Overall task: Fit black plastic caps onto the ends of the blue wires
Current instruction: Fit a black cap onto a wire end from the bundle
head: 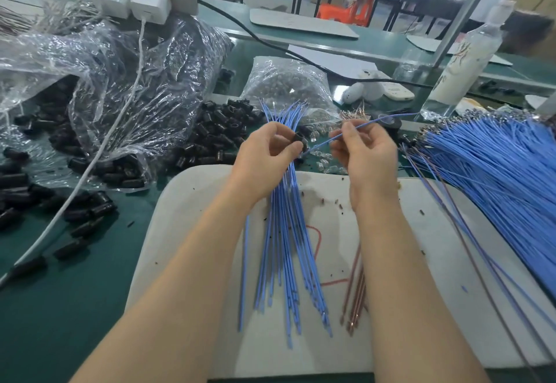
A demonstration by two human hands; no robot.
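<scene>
Across the near white mat (186, 202) trails a bundle of blue wires (282, 247), gathered in the left hand (264, 157), probably to keep them within reach. That hand's thumb and fingers also pinch a black cap (299, 137). The right hand (367, 154) pinches a single blue wire (364, 125), its tip aimed at the cap. Loose caps (216, 132) lie farther left.
</scene>
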